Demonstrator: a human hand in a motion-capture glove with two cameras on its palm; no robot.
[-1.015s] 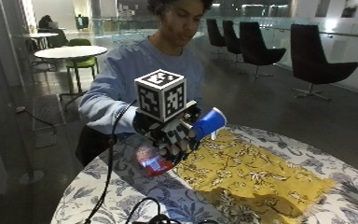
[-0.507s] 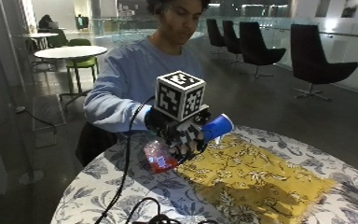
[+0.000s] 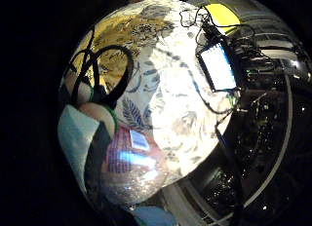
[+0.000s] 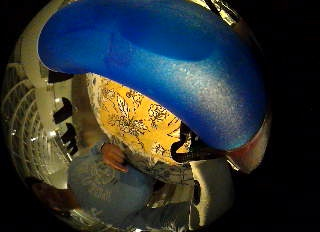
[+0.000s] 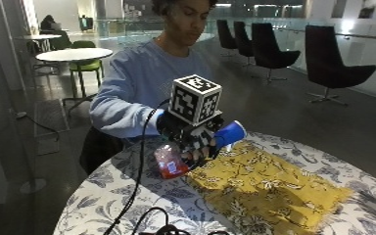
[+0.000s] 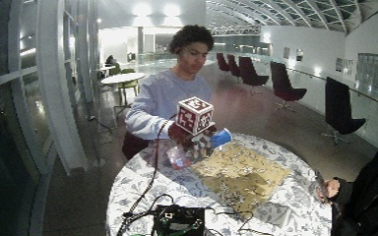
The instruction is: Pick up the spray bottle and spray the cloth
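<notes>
Currently held off the surface (image 5: pixel 109 196): spray bottle (image 5: pixel 170 164), tilted, blue head (image 5: pixel 230 133) directed toward the yellow cloth (image 5: pixel 266 188). Gripped by the gloved right hand (image 5: pixel 198 142), fingers curled round the neck. Bottle position: above the cloth's near edge, at its corner. Cloth laid flat on the patterned surface. Reddish liquid visible in the clear body.

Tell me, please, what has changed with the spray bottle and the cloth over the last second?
The gloved right hand kept its grip on the spray bottle throughout, tipping it slightly so the blue head points out over the yellow cloth. The cloth stayed spread flat on the table, unmoved.
</notes>
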